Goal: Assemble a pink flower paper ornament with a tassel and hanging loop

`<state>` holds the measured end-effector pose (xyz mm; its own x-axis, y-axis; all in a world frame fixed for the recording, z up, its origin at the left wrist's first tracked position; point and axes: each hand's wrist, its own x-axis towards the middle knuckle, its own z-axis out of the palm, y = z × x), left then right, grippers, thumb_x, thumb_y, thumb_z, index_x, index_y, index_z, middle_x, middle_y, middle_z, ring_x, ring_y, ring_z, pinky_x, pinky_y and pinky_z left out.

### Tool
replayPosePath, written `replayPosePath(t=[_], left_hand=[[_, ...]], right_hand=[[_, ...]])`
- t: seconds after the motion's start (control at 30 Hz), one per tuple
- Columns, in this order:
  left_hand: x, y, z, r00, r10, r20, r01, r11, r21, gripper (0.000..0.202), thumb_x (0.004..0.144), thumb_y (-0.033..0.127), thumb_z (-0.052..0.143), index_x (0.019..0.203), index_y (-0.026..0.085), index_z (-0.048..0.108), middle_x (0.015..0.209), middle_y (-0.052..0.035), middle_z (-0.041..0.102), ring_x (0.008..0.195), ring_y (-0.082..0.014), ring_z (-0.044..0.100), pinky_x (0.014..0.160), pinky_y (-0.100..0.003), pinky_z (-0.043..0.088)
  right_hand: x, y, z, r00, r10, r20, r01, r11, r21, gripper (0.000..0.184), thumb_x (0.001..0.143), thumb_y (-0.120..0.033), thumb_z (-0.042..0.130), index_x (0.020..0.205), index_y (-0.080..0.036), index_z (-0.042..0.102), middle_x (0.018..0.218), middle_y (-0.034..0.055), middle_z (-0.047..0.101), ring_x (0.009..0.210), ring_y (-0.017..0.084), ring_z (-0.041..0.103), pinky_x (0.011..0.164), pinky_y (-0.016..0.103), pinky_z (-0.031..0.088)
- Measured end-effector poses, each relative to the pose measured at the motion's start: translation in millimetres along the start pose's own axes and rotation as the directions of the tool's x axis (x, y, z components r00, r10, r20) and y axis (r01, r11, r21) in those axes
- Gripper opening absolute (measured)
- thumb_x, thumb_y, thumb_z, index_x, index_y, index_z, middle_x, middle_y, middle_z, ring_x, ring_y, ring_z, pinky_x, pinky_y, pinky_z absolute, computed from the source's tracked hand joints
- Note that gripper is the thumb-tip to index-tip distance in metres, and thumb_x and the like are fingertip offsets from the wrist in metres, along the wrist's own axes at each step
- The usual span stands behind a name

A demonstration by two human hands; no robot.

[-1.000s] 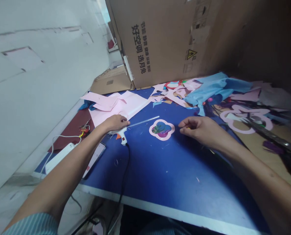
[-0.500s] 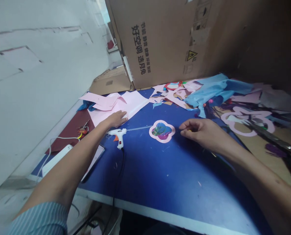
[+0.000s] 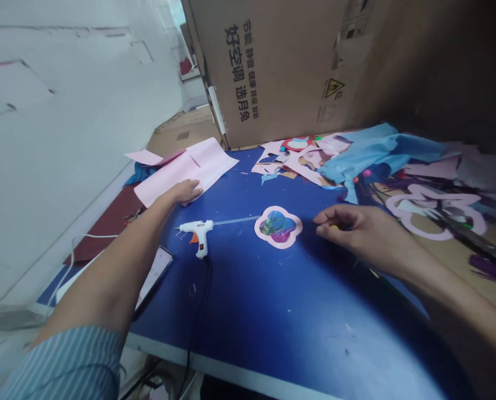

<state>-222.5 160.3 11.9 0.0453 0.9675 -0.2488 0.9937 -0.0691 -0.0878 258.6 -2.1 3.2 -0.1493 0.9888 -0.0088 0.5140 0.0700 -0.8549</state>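
Note:
My left hand (image 3: 186,191) is at the near edge of a large pink paper sheet (image 3: 208,158), its fingers closed over the paper. My right hand (image 3: 350,223) hovers right of the flower piece, fingers curled in a pinch with a small yellow thing (image 3: 335,226) just showing between them. Between the hands lies a pink-edged flower cutout (image 3: 292,233) with a shiny blue, green and purple centre. A white glue gun (image 3: 200,228) with an orange trigger lies to its left, and its clear glue stick (image 3: 235,220) reaches to the flower's edge.
Pink paper scraps (image 3: 268,158) and blue cloth-like sheets (image 3: 364,153) are heaped at the back right, near a flower-shaped pink frame (image 3: 435,233) and dark scissors-like blades (image 3: 476,239). A large cardboard box (image 3: 289,66) stands behind. A phone (image 3: 158,272) lies beside my left forearm.
My left hand has moved left and away from me, and the pink sheet has shifted left with it, over other paper. My right hand keeps its pinch beside the flower.

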Motion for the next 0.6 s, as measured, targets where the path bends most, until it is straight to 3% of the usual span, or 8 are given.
replayPosePath(t=[0.17, 0.27, 0.47, 0.6], left_hand=[[-14, -1, 0.3, 0.999, -0.039, -0.025, 0.039, 0.999, 0.009, 0.062, 0.098, 0.051, 0.050, 0.148, 0.018, 0.064, 0.151, -0.0158, 0.068, 0.135, -0.0329, 0.064, 0.115, -0.038, 0.048], [-26, 8, 2.9, 0.997, -0.030, -0.076, 0.030, 1.000, -0.006, 0.066, 0.096, 0.051, 0.052, 0.152, 0.017, 0.064, 0.159, -0.0143, 0.064, 0.146, -0.0325, 0.058, 0.123, -0.035, 0.043], [-54, 28, 9.3, 0.998, 0.011, -0.059, -0.016, 0.996, -0.087, 0.070, 0.098, 0.054, 0.053, 0.158, 0.020, 0.060, 0.164, -0.0117, 0.061, 0.148, -0.0290, 0.059, 0.124, -0.033, 0.042], [-59, 33, 13.7, 0.997, 0.042, -0.070, -0.049, 0.994, -0.094, 0.077, 0.102, 0.058, 0.049, 0.165, 0.015, 0.051, 0.172, -0.0165, 0.052, 0.157, -0.0301, 0.051, 0.129, -0.035, 0.036]], right_hand=[[1, 2, 0, 1.000, 0.005, -0.014, -0.005, 1.000, -0.016, 0.036, 0.079, -0.057, 0.082, 0.089, -0.023, 0.081, 0.070, 0.0038, 0.071, 0.058, 0.018, 0.057, 0.052, 0.030, 0.040], [1, 1, 0, 1.000, -0.005, -0.007, 0.005, 1.000, -0.004, 0.033, 0.079, -0.053, 0.083, 0.090, -0.022, 0.081, 0.069, 0.0035, 0.071, 0.058, 0.018, 0.058, 0.053, 0.030, 0.041], [0, -3, -2, 1.000, 0.022, -0.006, -0.022, 1.000, -0.021, 0.024, 0.079, -0.046, 0.081, 0.089, -0.024, 0.080, 0.065, 0.0009, 0.068, 0.054, 0.016, 0.052, 0.052, 0.030, 0.037], [0, -3, -1, 1.000, -0.022, 0.003, 0.022, 1.000, 0.011, 0.027, 0.080, -0.048, 0.082, 0.089, -0.022, 0.080, 0.067, 0.0025, 0.070, 0.056, 0.017, 0.055, 0.054, 0.030, 0.039]])
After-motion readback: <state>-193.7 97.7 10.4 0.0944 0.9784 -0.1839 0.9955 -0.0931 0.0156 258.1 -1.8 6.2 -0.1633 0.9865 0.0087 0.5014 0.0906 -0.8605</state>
